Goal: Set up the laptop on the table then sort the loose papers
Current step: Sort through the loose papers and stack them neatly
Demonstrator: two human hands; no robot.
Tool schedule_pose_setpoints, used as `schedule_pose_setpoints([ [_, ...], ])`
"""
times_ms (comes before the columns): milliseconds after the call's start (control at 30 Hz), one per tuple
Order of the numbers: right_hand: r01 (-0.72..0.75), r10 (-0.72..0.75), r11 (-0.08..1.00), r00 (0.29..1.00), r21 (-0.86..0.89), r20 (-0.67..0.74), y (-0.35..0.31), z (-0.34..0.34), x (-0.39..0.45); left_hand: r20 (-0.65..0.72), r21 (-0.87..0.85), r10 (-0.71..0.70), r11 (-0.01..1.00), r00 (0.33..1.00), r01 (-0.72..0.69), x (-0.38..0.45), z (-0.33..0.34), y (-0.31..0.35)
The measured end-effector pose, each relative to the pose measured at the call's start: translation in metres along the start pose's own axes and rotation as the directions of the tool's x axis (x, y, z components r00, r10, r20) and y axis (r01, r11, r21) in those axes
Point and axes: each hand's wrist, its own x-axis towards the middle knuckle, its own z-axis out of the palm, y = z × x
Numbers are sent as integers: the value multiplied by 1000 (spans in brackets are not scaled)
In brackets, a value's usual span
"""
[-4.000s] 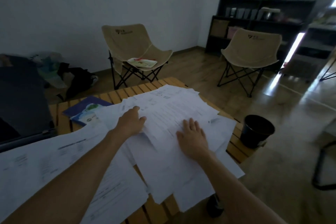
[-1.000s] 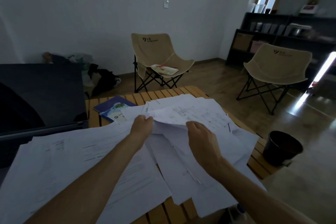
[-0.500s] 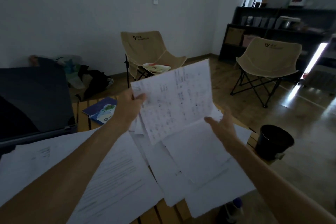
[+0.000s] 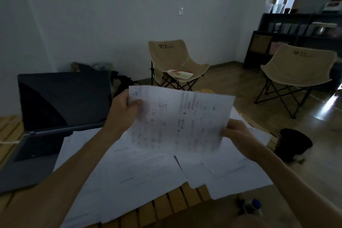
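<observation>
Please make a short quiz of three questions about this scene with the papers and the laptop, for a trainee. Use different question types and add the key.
1. True or false: the laptop on the wooden table is closed.
2. How is the raised sheet held? A) by the left hand only; B) by the left hand and the right hand, one at each side; C) it lies flat on the loose papers.
3. Fill in: on the floor to the right of the table stands a black ____.

Key: 1. False, its lid is up. 2. B. 3. bin.
</observation>
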Motion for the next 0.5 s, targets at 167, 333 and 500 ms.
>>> schedule_pose_setpoints([
  [167, 4, -1, 983, 1000, 182, -12, -5, 23, -2, -37, -48, -80, 996, 996, 79, -7, -11, -12],
  [333, 22, -24, 982, 1000, 188, 7, -6, 30, 0, 21, -115, -201, 973, 979, 202, -11, -17, -25],
  [500, -28, 14, 982, 997, 186, 79, -3, 51, -3, -2, -120, -322, 940, 947, 320, -30, -4, -58],
])
